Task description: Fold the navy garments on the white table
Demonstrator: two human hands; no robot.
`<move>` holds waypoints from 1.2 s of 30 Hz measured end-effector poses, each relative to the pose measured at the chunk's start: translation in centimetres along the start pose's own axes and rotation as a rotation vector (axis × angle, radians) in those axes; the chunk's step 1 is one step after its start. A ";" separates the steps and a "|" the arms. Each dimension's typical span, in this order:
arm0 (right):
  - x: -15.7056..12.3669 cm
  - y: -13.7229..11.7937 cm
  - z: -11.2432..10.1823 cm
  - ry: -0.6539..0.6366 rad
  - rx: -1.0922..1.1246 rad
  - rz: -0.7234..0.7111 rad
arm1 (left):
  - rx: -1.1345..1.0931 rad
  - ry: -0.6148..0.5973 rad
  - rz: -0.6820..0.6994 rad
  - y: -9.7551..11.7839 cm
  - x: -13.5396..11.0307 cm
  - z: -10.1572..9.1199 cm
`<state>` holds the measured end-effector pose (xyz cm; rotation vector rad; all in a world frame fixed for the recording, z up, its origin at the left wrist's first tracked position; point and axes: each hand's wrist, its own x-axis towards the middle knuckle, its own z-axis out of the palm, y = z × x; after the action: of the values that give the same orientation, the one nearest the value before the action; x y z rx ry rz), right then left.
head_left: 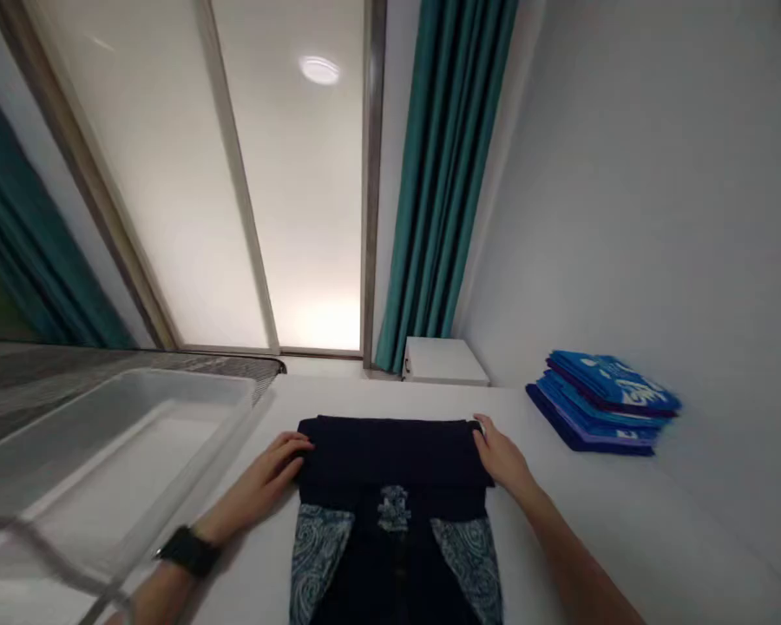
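A dark navy garment with pale blue paisley panels lies on the white table in front of me, its far end folded back over itself. My left hand grips the left edge of the fold with fingers curled around the cloth. A black watch sits on that wrist. My right hand holds the right edge of the fold, fingers bent around the fabric.
A stack of folded blue cloths lies at the right by the wall. A clear plastic bin stands at the left. Behind are a small white cabinet, teal curtains and a frosted window.
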<state>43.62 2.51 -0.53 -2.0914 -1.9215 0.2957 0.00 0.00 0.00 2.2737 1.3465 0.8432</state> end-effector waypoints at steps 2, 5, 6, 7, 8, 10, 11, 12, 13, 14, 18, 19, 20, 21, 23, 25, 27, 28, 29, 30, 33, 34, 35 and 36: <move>-0.7 0.2 0.0 -0.046 -0.015 -0.040 | -0.011 0.015 0.004 0.1 -0.1 -0.1; -1.3 0.3 0.0 -0.084 -0.079 -0.059 | -0.017 0.025 0.008 0.3 -0.1 -0.1; -1.4 0.2 -0.1 -0.088 -0.113 -0.051 | -0.015 0.025 0.009 0.3 -0.1 -0.1; -1.5 0.1 -0.2 -0.089 -0.141 -0.041 | -0.011 0.026 0.007 0.4 0.0 -0.1; -1.5 0.0 -0.3 -0.089 -0.158 -0.034 | -0.006 0.027 0.005 0.4 0.0 -0.1; -1.5 -0.2 -0.5 -0.087 -0.162 -0.029 | 0.005 0.028 0.003 0.4 0.0 0.0; -1.4 -0.2 -0.6 -0.083 -0.157 -0.026 | 0.010 0.026 0.005 0.4 0.1 0.0; -1.4 -0.2 -0.6 -0.077 -0.151 -0.020 | 0.015 0.025 0.008 0.3 0.1 0.1; -1.3 -0.2 -0.7 -0.070 -0.147 -0.011 | 0.019 0.024 0.012 0.2 0.1 0.1; -1.2 -0.2 -0.8 -0.065 -0.145 0.000 | 0.022 0.022 0.017 0.1 0.1 0.1; -1.1 -0.1 -0.8 -0.068 -0.143 0.005 | 0.034 0.015 0.020 -0.2 0.0 0.2; -1.1 0.0 -0.7 -0.070 -0.145 0.001 | 0.037 0.012 0.018 -0.3 0.0 0.2; -1.1 0.0 -0.7 -0.071 -0.145 -0.003 | 0.039 0.011 0.015 -0.3 0.0 0.3; -1.1 0.1 -0.6 -0.070 -0.145 -0.004 | 0.038 0.010 0.014 -0.3 0.0 0.3; -1.1 0.2 -0.5 -0.069 -0.140 -0.015 | 0.035 0.008 0.009 -0.3 0.1 0.4; -1.2 0.2 -0.5 -0.069 -0.135 -0.027 | 0.031 0.009 0.001 -0.4 0.2 0.4; -1.3 0.1 -0.5 -0.069 -0.132 -0.035 | 0.026 0.013 -0.009 -0.5 0.4 0.5; -1.3 0.0 -0.6 -0.070 -0.131 -0.035 | 0.021 0.014 -0.013 -0.5 0.5 0.6; -1.4 -0.2 -0.6 -0.071 -0.131 -0.033 | 0.013 0.014 -0.015 -0.5 0.5 0.6; -1.4 -0.3 -0.7 -0.072 -0.130 -0.031 | 0.000 0.016 -0.016 -0.5 0.6 0.6; -1.5 -0.5 -0.9 -0.071 -0.119 -0.013 | -0.069 0.065 -0.032 -0.3 0.6 0.4; -1.5 -0.5 -0.9 -0.069 -0.112 -0.009 | -0.104 0.098 -0.050 -0.2 0.6 0.3; -1.5 -0.4 -0.8 -0.063 -0.102 -0.014 | -0.143 0.132 -0.078 -0.2 0.6 0.3; -1.4 -0.2 -0.7 -0.049 -0.091 -0.025 | -0.184 0.162 -0.114 -0.2 0.7 0.2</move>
<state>43.49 1.08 0.13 -2.1343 -2.0234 0.2608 0.24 0.69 -0.04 2.0065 1.3894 1.0832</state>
